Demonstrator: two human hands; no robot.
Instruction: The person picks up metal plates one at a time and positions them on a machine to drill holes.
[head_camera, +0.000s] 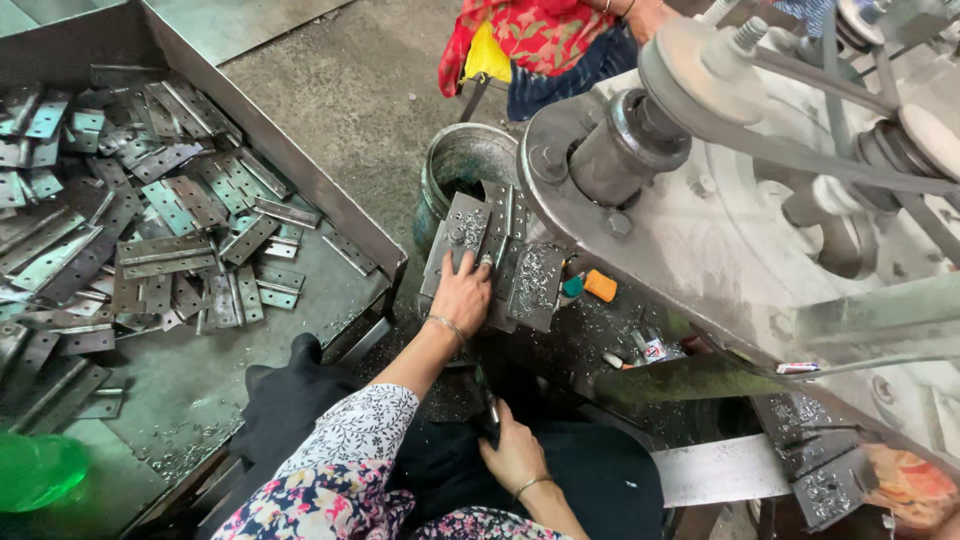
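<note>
Hands first. Your left hand (462, 293) lies flat, fingers spread narrow, pressed on a grey metal plate (462, 232) that sits on the machine bed (535, 285) just beside the flywheel housing (760, 230). Nothing is gripped there; the palm and fingertips only bear down on the plate. Your right hand (515, 455) is low, near your lap, curled closed around a dark lever handle (487, 400); how firmly it grips cannot be told.

Metal swarf covers the bed beside the plate. An orange block (600, 285) lies just right of it, apart from your fingers. A green-grey bucket (462, 165) stands behind the plate, touching the bed's edge as far as can be seen.

To your left, a sheet-metal tray (300, 170) holds a loose heap of punched flat hinge strips (165, 255), well apart from both hands. A second person's patterned clothing (540, 35) shows beyond the bucket.
</note>
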